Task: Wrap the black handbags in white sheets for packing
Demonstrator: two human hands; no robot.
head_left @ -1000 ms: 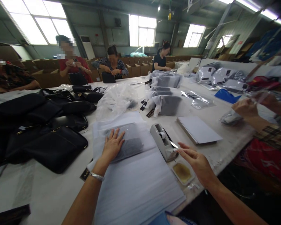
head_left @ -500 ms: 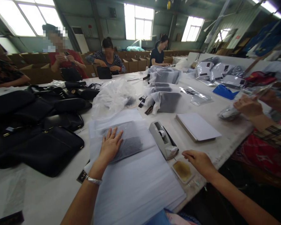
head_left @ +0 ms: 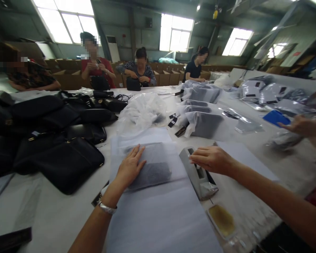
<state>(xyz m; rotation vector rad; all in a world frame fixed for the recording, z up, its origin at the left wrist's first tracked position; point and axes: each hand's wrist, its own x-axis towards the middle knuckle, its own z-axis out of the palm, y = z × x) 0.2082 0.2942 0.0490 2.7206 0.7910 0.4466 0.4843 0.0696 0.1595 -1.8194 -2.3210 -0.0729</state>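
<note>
My left hand (head_left: 130,167) lies flat with fingers spread on a dark bag wrapped in thin white paper (head_left: 155,172). Beneath the wrapped bag is a stack of white tissue sheets (head_left: 158,218), and a dark tag (head_left: 97,199) sticks out at its left edge. Over the grey tape dispenser (head_left: 204,189) is my right hand (head_left: 213,160), its fingers pressed together by the tape roll. Whatever those fingers pinch, if anything, cannot be made out. Nearer to me, a yellowish pad in a white dish (head_left: 222,220) sits beside the dispenser.
Black handbags (head_left: 71,161) are piled at the left. Crumpled white plastic (head_left: 142,109) and paper-wrapped bags (head_left: 205,123) stand farther back. White boards (head_left: 247,158) lie at the right, near a co-worker's hand (head_left: 305,125). Several people sit across the table.
My right hand has moved from beside the yellowish pad up and over the tape dispenser. The left hand stays on the wrapped bag. The view has shifted left.
</note>
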